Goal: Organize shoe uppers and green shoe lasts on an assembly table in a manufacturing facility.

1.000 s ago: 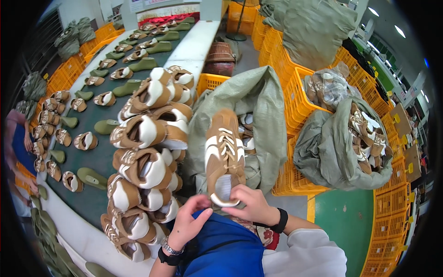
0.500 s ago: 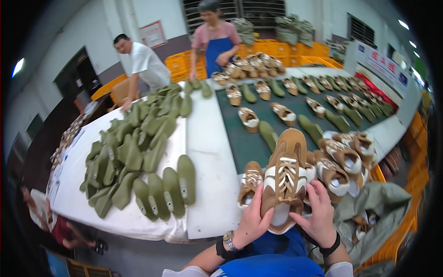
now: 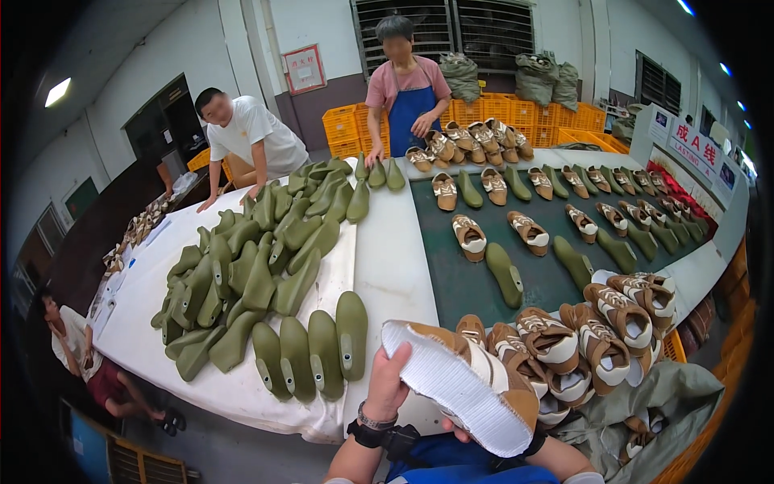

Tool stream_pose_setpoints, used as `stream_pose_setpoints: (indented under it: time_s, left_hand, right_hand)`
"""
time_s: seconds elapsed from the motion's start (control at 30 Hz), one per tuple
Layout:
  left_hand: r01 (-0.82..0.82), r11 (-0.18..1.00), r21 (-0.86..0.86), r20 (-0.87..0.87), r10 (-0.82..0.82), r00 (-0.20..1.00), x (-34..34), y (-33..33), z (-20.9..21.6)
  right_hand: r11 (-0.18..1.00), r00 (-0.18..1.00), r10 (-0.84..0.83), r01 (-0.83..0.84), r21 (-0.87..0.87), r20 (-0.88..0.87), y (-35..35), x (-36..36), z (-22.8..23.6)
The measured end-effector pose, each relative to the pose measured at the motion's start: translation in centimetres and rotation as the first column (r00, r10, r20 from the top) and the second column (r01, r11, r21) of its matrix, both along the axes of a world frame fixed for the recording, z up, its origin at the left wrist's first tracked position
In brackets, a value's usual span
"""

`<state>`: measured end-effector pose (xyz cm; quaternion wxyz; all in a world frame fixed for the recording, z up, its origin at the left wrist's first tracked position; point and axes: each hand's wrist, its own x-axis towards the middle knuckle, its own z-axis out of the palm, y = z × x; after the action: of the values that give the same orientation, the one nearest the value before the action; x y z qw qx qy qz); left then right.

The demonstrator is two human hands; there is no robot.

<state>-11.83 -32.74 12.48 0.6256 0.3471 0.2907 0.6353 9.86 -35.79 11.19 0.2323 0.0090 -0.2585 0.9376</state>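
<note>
A brown and white shoe upper (image 3: 476, 383) is tilted on its side in front of me, its ribbed white underside turned up. My left hand (image 3: 389, 385) grips one end of it, the thumb on the underside. My right hand (image 3: 456, 431) is mostly hidden beneath the shoe upper; a few fingertips show against it, so it seems to support it from below. Just left of my left hand, several green shoe lasts (image 3: 351, 335) lie in a row. More shoe uppers (image 3: 544, 337) are heaped right behind the held one.
A big pile of green lasts (image 3: 258, 274) covers the white table (image 3: 395, 274). Shoes and lasts stand in rows on a dark green belt (image 3: 532, 258). Across the table are a person in a blue apron (image 3: 409, 109) and one in white (image 3: 254, 129). A grey sack (image 3: 677, 395) lies at right.
The shoe upper has turned from laces up to underside up, and its far end swung left. My left hand moved left; my right hand went beneath the shoe upper. My view shifted.
</note>
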Motion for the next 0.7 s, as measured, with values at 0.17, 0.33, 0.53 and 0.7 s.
stream_pose_setpoints:
  time_s: [0.17, 0.33, 0.53, 0.7]
  left_hand:
    - [-0.174, 0.984, -0.040, 0.145, 0.178, 0.973, -3.0, -0.5, 0.0]
    - [-0.251, 0.967, -0.043, 0.062, 0.253, 0.965, -3.5, -0.2, -0.7]
    - [-0.390, 0.919, -0.061, -0.103, 0.383, 0.918, -5.0, 0.7, -0.5]
    - [-0.383, 0.924, 0.009, -0.134, 0.380, 0.915, -5.0, 1.2, -0.2]
  right_hand:
    - [0.711, 0.575, -0.599, 0.063, 0.700, 0.557, -1.2, 0.8, 3.7]
    - [0.928, 0.949, -0.315, 0.314, -0.201, 0.027, -0.4, 1.1, -0.9]
    - [0.879, 0.820, -0.406, 0.471, -0.073, 0.405, 0.7, -0.7, -0.3]
    - [0.868, 0.833, -0.409, 0.481, -0.124, 0.372, 1.2, -0.8, -0.3]
